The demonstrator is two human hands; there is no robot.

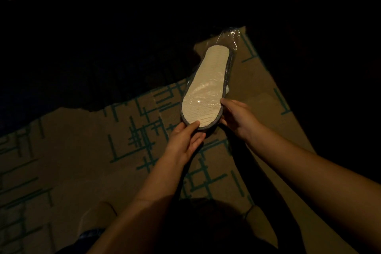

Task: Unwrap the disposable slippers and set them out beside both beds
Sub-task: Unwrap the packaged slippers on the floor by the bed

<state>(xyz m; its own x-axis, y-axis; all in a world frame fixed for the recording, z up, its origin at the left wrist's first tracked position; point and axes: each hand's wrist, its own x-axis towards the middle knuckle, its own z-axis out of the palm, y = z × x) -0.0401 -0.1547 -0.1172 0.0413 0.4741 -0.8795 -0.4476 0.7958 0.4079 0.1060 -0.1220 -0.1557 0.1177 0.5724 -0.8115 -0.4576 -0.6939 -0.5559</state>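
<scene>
Head view is showing the left hand [186,140] and right hand [237,118] pinching the near end of the slippers [206,88], whose plastic wrap [232,36] is looking unopened; unwrapping and placing are remaining.

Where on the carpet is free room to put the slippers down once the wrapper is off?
The widest bare patch of the patterned carpet lies left of the left hand, up to the dark shadow edge. A narrower strip runs right of the right hand. Directly under the wrapped slippers both hands crowd it. Beyond the lit carpet it is too dark to judge.
</scene>
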